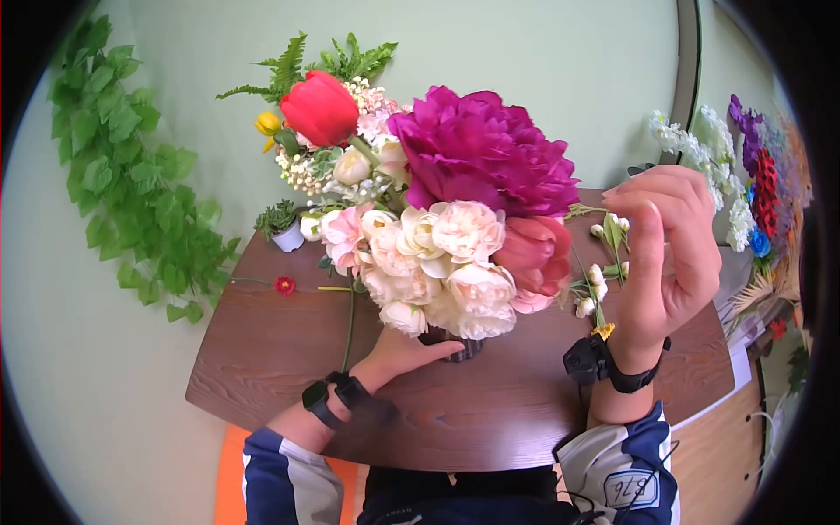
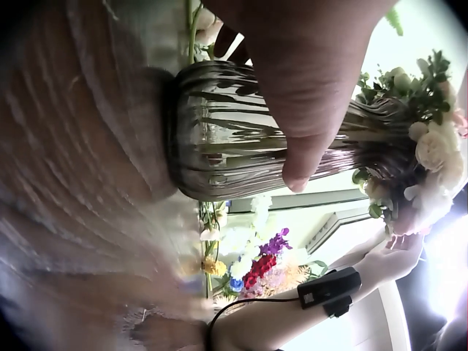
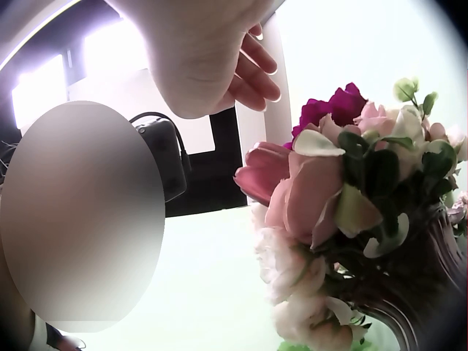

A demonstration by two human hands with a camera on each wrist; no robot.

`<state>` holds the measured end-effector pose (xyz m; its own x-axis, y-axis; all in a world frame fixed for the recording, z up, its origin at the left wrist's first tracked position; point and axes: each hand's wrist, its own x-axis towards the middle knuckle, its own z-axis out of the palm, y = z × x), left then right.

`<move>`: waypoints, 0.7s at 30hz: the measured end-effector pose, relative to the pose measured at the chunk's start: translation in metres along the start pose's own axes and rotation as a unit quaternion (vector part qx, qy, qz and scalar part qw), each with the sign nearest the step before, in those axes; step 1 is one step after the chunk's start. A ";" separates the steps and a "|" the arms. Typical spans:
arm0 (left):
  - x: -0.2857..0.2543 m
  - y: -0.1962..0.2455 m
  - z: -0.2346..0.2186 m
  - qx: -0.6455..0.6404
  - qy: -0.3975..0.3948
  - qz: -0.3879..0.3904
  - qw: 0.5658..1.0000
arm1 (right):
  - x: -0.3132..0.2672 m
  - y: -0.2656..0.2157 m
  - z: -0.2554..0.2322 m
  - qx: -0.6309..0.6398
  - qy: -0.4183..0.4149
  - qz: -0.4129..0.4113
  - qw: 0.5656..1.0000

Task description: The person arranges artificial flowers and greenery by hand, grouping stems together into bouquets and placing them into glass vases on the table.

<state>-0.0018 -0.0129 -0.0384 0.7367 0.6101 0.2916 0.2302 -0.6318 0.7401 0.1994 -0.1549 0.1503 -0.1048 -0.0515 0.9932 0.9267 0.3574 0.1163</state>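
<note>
A ribbed glass vase [image 2: 234,139] stands on the brown table, stems visible through its wall. My left hand [image 1: 402,354] grips it, the thumb across its side in the left wrist view. Above it spreads a bouquet with a large magenta peony [image 1: 490,153], a red tulip [image 1: 320,108], a dusky pink tulip [image 1: 534,255] and cream roses [image 1: 472,293]. My right hand [image 1: 669,245] is raised to the right of the flowers, apart from them, fingers loosely bent with nothing held. In the right wrist view, that hand [image 3: 212,66] hangs above the pink tulip [image 3: 265,172].
On the table [image 1: 437,420] lie a small red flower [image 1: 284,285] at left and white-budded stems [image 1: 598,284] at right. A potted succulent [image 1: 282,226] stands at the back left. Green vines [image 1: 131,166] hang on the left wall; more flowers [image 1: 763,197] stand far right.
</note>
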 end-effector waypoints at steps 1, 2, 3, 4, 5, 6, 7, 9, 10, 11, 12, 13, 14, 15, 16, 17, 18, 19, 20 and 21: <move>0.000 -0.005 0.001 0.018 0.023 0.010 1.000 | 0.000 0.003 0.000 0.000 0.003 0.000 1.000; 0.001 -0.007 0.002 0.035 0.047 0.020 0.998 | 0.001 0.005 0.000 0.002 -0.010 0.007 1.000; 0.003 -0.006 0.001 0.037 0.048 0.019 0.998 | 0.001 0.008 0.001 0.004 -0.025 0.014 1.000; 0.004 -0.004 0.001 0.026 0.073 0.019 0.997 | 0.001 0.010 0.002 0.006 -0.024 0.016 1.000; 0.005 -0.004 0.000 0.016 0.098 0.019 0.995 | 0.000 0.013 0.004 0.015 -0.030 0.027 0.999; 0.006 -0.006 0.000 0.019 0.099 0.015 0.995 | 0.000 0.015 0.005 0.025 -0.036 0.039 0.998; 0.008 -0.009 0.000 0.033 0.126 0.024 0.991 | 0.001 0.014 0.005 0.029 -0.035 0.043 0.998; 0.008 -0.010 -0.002 0.052 0.150 0.026 0.987 | 0.003 0.010 0.005 0.014 -0.099 0.088 0.991; 0.009 -0.011 -0.004 0.036 0.145 -0.011 0.989 | 0.001 0.012 0.006 0.017 -0.099 0.092 0.991; 0.011 -0.011 -0.005 0.019 0.140 -0.048 0.989 | 0.000 0.014 0.008 0.020 -0.107 0.086 0.990; 0.011 -0.015 -0.006 0.014 0.139 -0.057 0.989 | -0.001 0.015 0.009 0.021 -0.116 0.081 0.990; 0.012 -0.017 -0.005 0.014 0.135 -0.058 0.989 | -0.001 0.015 0.008 0.019 -0.117 0.084 0.989; 0.014 -0.023 -0.005 0.009 0.175 -0.025 0.984 | -0.002 0.015 0.009 0.024 -0.122 0.089 0.988; 0.015 -0.027 -0.004 0.004 0.214 0.007 0.977 | -0.003 0.015 0.011 0.028 -0.128 0.093 0.987; 0.015 -0.031 -0.004 0.001 0.206 0.001 0.979 | -0.004 0.016 0.013 0.026 -0.131 0.097 0.986; 0.015 -0.034 -0.005 -0.003 0.204 -0.001 0.979 | -0.005 0.018 0.015 0.030 -0.127 0.086 0.988; 0.015 -0.034 -0.004 -0.019 0.193 -0.012 0.981 | -0.006 0.019 0.016 0.033 -0.124 0.074 0.989; 0.016 -0.034 -0.004 -0.036 0.182 -0.023 0.982 | -0.006 0.019 0.016 0.031 -0.130 0.074 0.988; 0.016 -0.032 -0.004 -0.031 0.176 -0.031 0.983 | -0.006 0.019 0.016 0.034 -0.133 0.073 0.988; 0.014 -0.029 -0.004 -0.036 0.175 -0.031 0.983 | -0.006 0.019 0.016 0.036 -0.135 0.071 0.988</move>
<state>-0.0004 0.0160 -0.0527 0.4554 0.7818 0.4259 0.2138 -0.5604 0.8002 0.2119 -0.1326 0.1465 -0.0768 0.2509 0.9649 0.9121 0.4086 -0.0336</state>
